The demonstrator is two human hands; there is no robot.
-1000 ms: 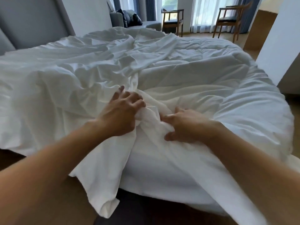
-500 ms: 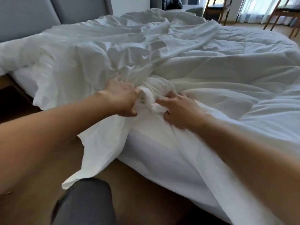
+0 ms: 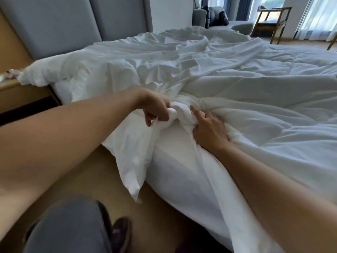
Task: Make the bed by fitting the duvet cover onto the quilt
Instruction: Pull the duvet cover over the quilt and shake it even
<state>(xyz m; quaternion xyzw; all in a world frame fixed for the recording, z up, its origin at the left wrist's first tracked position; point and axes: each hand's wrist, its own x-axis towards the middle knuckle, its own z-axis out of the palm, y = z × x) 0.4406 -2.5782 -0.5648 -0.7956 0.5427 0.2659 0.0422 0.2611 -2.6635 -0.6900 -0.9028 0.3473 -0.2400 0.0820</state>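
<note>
left hand (image 3: 156,110): clamped on bunched duvet cover (image 3: 131,143) at bed (image 3: 169,165) near edge
right hand (image 3: 209,130): fingers dug into quilt (image 3: 255,110) fold
tip: feed corner fully in, keep both grips

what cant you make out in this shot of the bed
Head view:
- Left hand: its fingertips, buried in the bunched duvet cover it grips.
- Right hand: thumb tucked into folds.
- Quilt: whether its corner is inside the cover, hidden by the bunch.
- Bed's far right side: cut by the frame edge.
- Item on the nightstand: cut off, blurred.
</note>
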